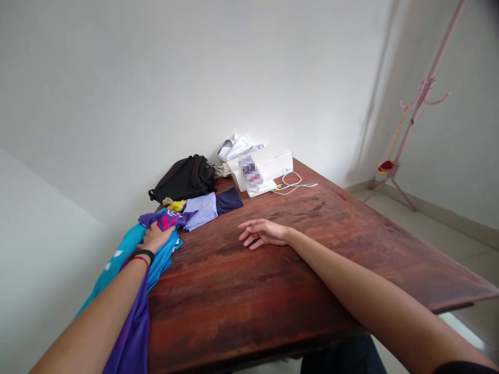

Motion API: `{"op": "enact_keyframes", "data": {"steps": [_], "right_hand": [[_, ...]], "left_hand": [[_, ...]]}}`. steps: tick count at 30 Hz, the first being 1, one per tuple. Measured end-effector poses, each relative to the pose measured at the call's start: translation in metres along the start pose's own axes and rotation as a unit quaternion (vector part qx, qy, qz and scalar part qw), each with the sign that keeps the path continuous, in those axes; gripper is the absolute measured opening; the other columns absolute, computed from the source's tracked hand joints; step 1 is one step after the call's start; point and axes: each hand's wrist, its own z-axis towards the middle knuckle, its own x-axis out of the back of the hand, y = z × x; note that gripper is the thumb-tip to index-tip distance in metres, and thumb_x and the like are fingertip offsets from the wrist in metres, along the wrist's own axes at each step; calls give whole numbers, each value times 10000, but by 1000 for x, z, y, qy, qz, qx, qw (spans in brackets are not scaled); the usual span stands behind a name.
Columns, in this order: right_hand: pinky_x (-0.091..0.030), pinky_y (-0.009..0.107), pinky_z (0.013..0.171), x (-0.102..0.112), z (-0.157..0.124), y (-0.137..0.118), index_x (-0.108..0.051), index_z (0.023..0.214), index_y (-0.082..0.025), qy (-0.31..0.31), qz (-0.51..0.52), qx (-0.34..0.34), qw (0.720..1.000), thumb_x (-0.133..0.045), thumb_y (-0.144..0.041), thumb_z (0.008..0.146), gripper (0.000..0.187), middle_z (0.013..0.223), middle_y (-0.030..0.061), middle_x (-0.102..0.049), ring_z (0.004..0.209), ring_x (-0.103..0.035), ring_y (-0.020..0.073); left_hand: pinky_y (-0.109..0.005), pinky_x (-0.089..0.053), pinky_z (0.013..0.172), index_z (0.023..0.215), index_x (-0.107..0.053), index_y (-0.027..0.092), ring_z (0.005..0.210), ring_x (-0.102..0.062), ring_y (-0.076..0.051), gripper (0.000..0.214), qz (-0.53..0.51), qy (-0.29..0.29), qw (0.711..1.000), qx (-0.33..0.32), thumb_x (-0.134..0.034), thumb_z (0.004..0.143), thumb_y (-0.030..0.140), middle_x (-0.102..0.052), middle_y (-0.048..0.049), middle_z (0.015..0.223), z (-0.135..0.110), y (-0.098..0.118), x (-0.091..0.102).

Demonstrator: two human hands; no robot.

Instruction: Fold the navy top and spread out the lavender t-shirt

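Note:
My left hand (pixel 156 238) grips a bunched turquoise garment (pixel 161 259) at the table's left edge. A purple garment (pixel 132 332) hangs below my left forearm, and a printed purple-and-pink cloth (pixel 166 219) lies just beyond my fingers. My right hand (pixel 261 234) rests palm down on the reddish-brown wooden table (pixel 273 280), fingers loosely apart and touching nothing else. A folded lavender-and-navy cloth (pixel 208 208) lies farther ahead of my left hand.
A black backpack (pixel 183 179) and a white bundle of cloth (pixel 236 147) sit at the far end, near a white box (pixel 268 166) with a white cable (pixel 292 186). A pink coat stand (pixel 417 114) stands on the floor at right, beyond the table corner.

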Motion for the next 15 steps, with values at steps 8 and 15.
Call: {"op": "enact_keyframes", "data": {"steps": [8,15], "right_hand": [[-604,349,816,-4,-3,-3,-596,1285,-177,13,-5,-7,1000,-708,-290,871,443,1149,132,-727,944,-742,213],[-603,346,805,-5,-3,-2,-608,1240,-171,27,-15,1,1000,-722,-303,866,413,1135,132,-729,930,-742,208]], "left_hand": [[-788,-35,1034,1452,-329,-72,1418,-188,-595,1004,25,-18,988,150,-394,907,769,-248,-375,1542,-6,5,-22],[-804,74,1036,1511,-282,-33,1441,-161,-574,972,7,-34,986,162,-435,910,716,-202,-335,1596,-6,3,-18]]}}
